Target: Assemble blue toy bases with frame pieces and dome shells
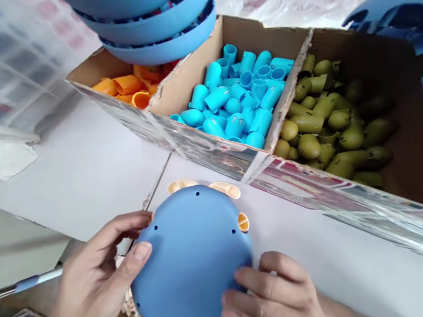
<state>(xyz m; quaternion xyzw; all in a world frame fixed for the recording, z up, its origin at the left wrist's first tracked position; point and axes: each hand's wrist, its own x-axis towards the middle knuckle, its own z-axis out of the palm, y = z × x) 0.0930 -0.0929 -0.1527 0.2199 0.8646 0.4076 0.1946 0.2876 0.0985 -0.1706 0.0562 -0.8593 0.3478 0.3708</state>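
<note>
A round blue plastic shell [189,265] with small dark holes near its rim lies between my two hands, its smooth face up. Cream-coloured plastic pieces [225,189] stick out past its far edge. At its upper right rim an orange-lined opening [243,222] shows. My left hand [107,269] grips the left edge, thumb on top and fingers at the side, partly hidden below. Curled against the right edge, my right hand [274,302] holds the shell with its fingertips.
Behind the shell stands a divided cardboard box [213,148] with orange parts [127,85], turquoise cups [239,94] and olive-green caps [325,121]. Stacked blue shells [154,31] rest over its left end. A plastic bag [15,49] hangs at left, and small cream pieces [132,314] lie below the shell.
</note>
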